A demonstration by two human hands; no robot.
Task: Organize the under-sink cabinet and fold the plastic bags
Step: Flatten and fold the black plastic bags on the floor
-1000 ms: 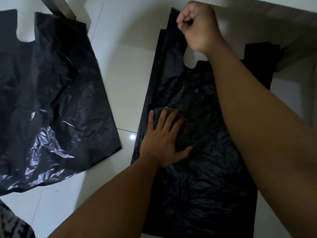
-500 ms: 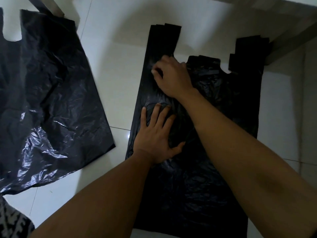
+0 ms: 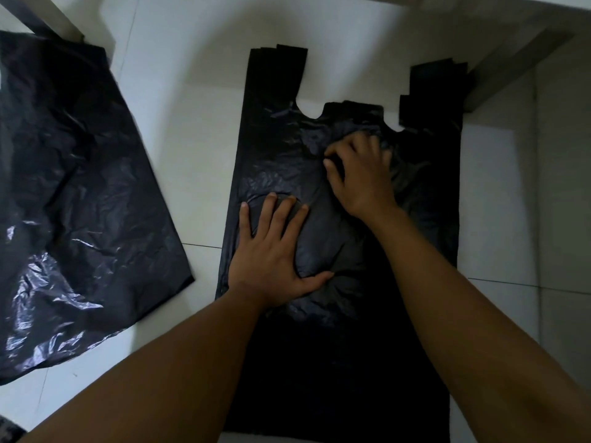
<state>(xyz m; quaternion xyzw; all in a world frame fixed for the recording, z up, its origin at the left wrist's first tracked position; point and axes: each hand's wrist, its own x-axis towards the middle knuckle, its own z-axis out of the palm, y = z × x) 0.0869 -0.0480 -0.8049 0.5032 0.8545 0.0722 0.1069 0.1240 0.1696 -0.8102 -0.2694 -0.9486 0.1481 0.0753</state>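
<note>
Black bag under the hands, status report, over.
Left hand flat, pressing black bag mid-body. Right hand on its upper part, curled, grip unclear. Bag spread on floor, unfolded. Second bag lies apart, left.

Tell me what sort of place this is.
Probably a home floor, perhaps a kitchen: glossy pale tiles with grout lines, two black plastic bags spread flat on them, the near bag and the left bag, and a pale frame at top right, possibly a cabinet base.
</note>
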